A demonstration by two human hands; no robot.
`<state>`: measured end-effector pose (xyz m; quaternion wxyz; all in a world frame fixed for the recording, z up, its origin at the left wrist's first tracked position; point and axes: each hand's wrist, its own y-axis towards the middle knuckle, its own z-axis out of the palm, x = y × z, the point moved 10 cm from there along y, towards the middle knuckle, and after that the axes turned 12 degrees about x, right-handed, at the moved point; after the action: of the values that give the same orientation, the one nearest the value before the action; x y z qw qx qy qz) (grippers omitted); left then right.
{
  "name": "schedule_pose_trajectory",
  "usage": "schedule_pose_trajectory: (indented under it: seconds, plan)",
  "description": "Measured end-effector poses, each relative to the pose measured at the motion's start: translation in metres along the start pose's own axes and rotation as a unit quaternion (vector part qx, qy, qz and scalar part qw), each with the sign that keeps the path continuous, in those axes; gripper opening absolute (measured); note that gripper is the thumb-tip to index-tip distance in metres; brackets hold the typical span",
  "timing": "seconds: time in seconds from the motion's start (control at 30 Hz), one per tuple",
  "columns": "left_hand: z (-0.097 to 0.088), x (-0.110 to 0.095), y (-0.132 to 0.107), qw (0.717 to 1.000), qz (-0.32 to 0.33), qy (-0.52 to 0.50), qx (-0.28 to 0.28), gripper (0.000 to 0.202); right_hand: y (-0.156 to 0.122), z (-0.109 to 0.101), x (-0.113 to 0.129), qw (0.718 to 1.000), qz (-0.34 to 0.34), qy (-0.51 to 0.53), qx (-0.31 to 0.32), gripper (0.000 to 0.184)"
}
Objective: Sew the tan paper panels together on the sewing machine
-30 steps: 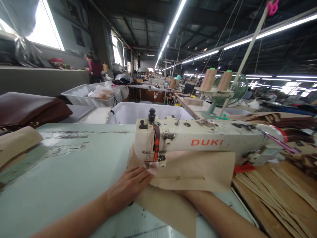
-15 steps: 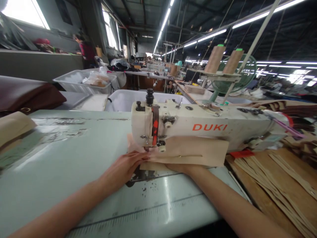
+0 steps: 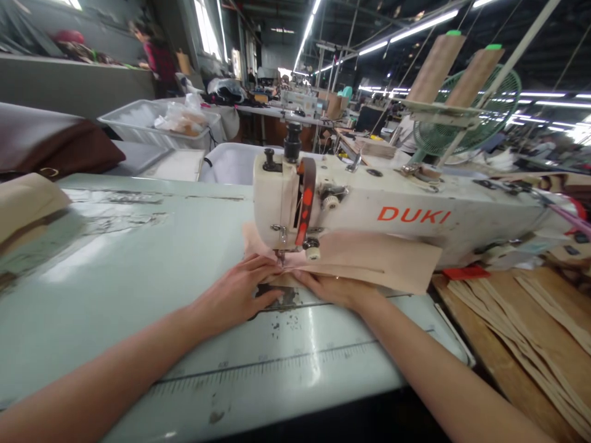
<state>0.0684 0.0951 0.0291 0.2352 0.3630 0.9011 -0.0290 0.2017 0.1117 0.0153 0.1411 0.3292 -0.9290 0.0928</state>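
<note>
Two hands, left hand (image 3: pixel 235 295) and right hand (image 3: pixel 337 288), lie unclenched, fingers pressing tan fabric (image 3: pixel 383 261) beneath the sewing machine (image 3: pixel 397 215).

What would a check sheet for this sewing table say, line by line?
surface: pale green table, scuffed, with ruler marks near its front edge.
job's things: tan fabric piece under the needle of the DUKI sewing machine.
clutter: tan strips on the wooden board at right; brown bag at left.
grips: left hand flat on the fabric beside the needle; right hand flat at the fabric's near edge; both open.
cables: thin pink strand at the machine's right end.
surroundings: thread cones, green fan, white bins, a person far back, strip lights.
</note>
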Motion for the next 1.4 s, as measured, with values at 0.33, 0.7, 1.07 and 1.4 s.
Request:
schedule_pose_trajectory:
  seconds: [0.33,0.7,1.07,1.4]
  plan:
    - [-0.014,0.003,0.003,0.999,-0.006,-0.025,-0.030,0.031,-0.014,-0.002,0.018,0.995,-0.053,0.066,0.056,0.050]
    - [-0.012,0.033,-0.002,0.979,-0.110,-0.169,-0.032,0.018,-0.014,0.001,0.016,0.925,-0.118,0.348,0.096,0.055]
    - [-0.009,0.033,-0.002,0.981,-0.112,-0.158,-0.023,0.017,-0.012,0.014,0.025,0.883,-0.144,0.409,0.181,0.076]
    - [-0.010,0.019,-0.004,0.995,-0.067,-0.076,-0.019,0.024,-0.016,0.006,0.026,0.973,-0.108,-0.200,0.030,0.062]
